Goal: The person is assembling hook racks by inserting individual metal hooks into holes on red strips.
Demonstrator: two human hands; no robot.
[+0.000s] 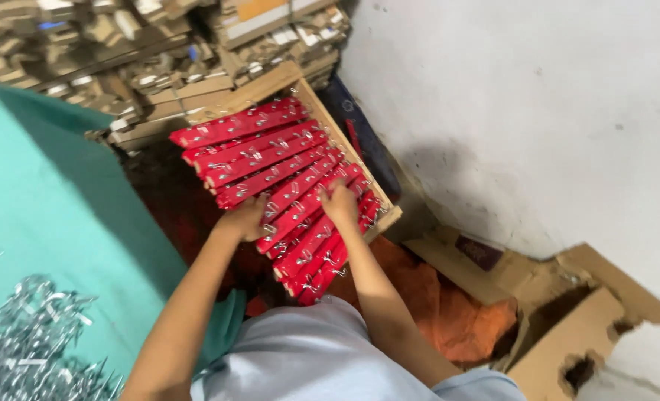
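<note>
Several long red strips (pixel 263 160) carrying small metal clips lie side by side in a shallow cardboard tray (pixel 322 108) in front of me. My left hand (pixel 243 220) rests on the left end of the nearer strips, fingers curled over them. My right hand (pixel 340 203) presses on the same bundle of strips (pixel 307 245) a little to the right, near the tray's front edge. Both forearms reach forward from my light blue shirt.
A teal cloth (pixel 55 200) covers the surface at left, with a heap of loose metal clips (pixel 33 341) on it. Stacked cardboard pieces (pixel 122 52) fill the back. A white wall (pixel 538 111) stands at right, with torn cardboard boxes (pixel 567 334) and an orange cloth (pixel 456 312) below.
</note>
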